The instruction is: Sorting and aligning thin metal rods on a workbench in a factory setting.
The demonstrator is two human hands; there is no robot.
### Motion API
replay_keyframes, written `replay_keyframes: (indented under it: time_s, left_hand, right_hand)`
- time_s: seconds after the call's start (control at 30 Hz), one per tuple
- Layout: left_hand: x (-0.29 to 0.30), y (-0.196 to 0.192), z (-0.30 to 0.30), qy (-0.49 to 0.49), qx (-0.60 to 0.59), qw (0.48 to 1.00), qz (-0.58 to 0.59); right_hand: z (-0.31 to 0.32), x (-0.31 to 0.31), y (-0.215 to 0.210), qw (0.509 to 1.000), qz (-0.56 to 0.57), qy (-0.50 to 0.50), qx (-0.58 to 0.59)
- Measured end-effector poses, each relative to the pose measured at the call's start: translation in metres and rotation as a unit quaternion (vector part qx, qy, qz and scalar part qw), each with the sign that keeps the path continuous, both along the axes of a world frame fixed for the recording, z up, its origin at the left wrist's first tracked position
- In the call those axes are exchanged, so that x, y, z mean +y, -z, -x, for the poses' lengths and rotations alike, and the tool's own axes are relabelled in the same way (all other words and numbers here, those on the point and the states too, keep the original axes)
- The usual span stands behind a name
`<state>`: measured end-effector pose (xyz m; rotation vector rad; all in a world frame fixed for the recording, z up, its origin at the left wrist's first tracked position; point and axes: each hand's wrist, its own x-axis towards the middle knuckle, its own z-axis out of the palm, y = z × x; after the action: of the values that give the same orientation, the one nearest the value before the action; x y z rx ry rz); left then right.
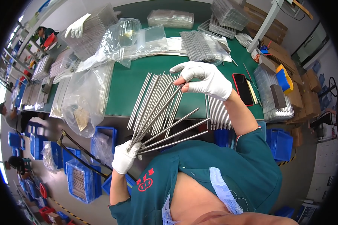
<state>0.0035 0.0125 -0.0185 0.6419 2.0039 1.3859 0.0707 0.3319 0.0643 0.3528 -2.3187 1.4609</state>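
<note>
My left hand, in a white glove, grips the lower ends of a fan of several long thin metal rods that spread up and to the right. My right hand, also in a white glove, pinches the upper end of one rod of the fan between thumb and fingers. More metal rods lie side by side on the green table mat just under the fan, and another row of rods lies beneath my right forearm.
Clear plastic bags and trays of rods crowd the left and far table. A red phone lies to the right, by a yellow-blue tool on a clear tray. Blue bins stand on the floor. Another person's gloved hand rests far left.
</note>
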Motion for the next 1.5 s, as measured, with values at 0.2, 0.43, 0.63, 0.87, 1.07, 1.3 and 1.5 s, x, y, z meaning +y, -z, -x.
replay_keyframes:
  time_s: [0.2, 0.43, 0.63, 0.87, 1.07, 1.3, 1.5]
  left_hand:
    - [0.000, 0.004, 0.000, 0.001, 0.021, 1.000, 0.009]
    - [-0.002, 0.005, 0.001, 0.011, 0.053, 0.998, 0.033]
    - [-0.002, 0.005, 0.001, 0.035, 0.071, 0.995, 0.052]
    - [0.000, 0.004, 0.001, 0.048, 0.074, 0.995, 0.055]
    - [-0.001, 0.007, 0.002, 0.047, -0.019, 0.998, 0.033]
    - [0.001, 0.005, 0.002, 0.080, 0.010, 0.995, 0.051]
    - [0.006, 0.002, 0.001, 0.099, 0.021, 0.992, 0.074]
  right_hand:
    - [-0.002, 0.000, 0.001, 0.999, 0.013, 0.011, -0.050]
    - [-0.007, 0.006, -0.004, 0.993, -0.062, -0.016, -0.103]
    - [-0.003, 0.013, -0.006, 0.987, 0.076, 0.024, -0.140]
    - [0.000, 0.010, -0.006, 0.983, 0.068, -0.040, -0.167]
    - [0.003, 0.013, -0.004, 0.987, 0.031, -0.078, -0.139]
    - [0.002, 0.025, -0.002, 0.979, 0.121, -0.055, -0.152]
    - [0.006, 0.014, -0.010, 0.986, 0.082, -0.039, -0.139]
